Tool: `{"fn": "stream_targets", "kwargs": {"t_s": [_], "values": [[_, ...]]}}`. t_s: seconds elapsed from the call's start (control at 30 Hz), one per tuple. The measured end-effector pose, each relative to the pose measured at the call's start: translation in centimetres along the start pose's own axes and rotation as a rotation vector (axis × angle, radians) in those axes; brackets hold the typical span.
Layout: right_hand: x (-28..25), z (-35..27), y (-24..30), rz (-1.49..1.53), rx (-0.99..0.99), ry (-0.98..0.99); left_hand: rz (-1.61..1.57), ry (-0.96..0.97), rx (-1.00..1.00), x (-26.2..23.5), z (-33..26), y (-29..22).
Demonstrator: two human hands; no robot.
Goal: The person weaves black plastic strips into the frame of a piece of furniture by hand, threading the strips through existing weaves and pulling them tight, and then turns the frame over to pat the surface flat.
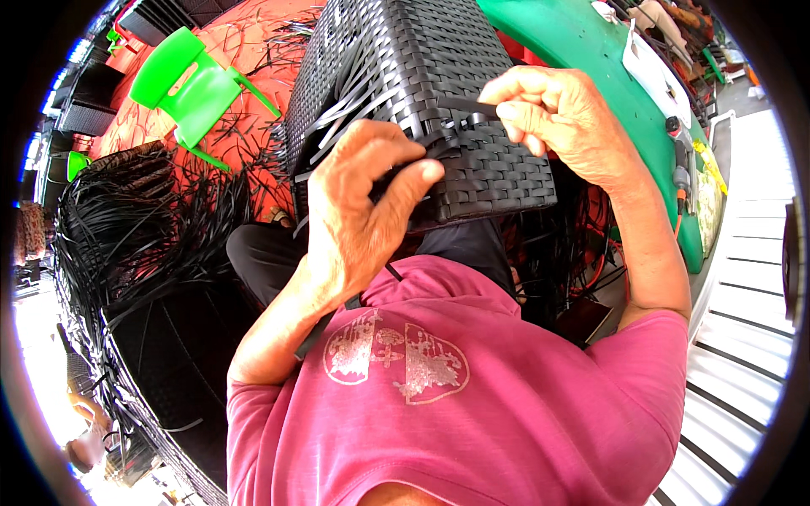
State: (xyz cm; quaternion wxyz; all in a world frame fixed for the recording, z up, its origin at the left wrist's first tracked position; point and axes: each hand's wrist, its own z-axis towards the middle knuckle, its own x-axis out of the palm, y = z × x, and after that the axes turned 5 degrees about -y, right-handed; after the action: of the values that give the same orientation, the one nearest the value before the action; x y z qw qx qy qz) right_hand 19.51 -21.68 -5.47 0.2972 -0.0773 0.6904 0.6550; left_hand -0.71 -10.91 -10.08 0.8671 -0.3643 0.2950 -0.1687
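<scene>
A black woven basket-like piece (494,173) of flat plastic strips stands in front of me, above my knees. My right hand (569,122) pinches a black strip (462,104) between thumb and fingers, just above the weave near the right edge. That strip runs leftward toward the corner of the piece. My left hand (359,198) is curled at that corner, thumb and forefinger beside a small loop of strip (440,143); whatever lies in its fingers is hidden. Loose strip ends (342,105) stick out of the left face behind this hand.
A green child-size chair (187,88) stands on the red floor (245,38), among scattered strips. Left of me lies a large heap of black strips (118,228). A green table (582,51) at right bears a white tray (654,72) and a tool with an orange cord (680,175).
</scene>
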Motion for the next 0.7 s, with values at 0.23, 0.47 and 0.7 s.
{"fn": "stream_targets", "kwargs": {"t_s": [0.23, 0.47, 0.7], "values": [[0.9, -0.3, -1.1, 0.062, -0.009, -0.044, 0.112, -0.09, -0.02, 1.7, -0.6, -0.3], [1.0, -0.7, -0.4, -0.005, -0.041, -0.088, 0.132, -0.143, 0.119, 2.2, -1.1, 0.2], [0.4, 0.1, 0.0, 0.025, 0.032, 0.022, 0.124, -0.136, 0.121, 2.2, -1.1, 0.3]]}}
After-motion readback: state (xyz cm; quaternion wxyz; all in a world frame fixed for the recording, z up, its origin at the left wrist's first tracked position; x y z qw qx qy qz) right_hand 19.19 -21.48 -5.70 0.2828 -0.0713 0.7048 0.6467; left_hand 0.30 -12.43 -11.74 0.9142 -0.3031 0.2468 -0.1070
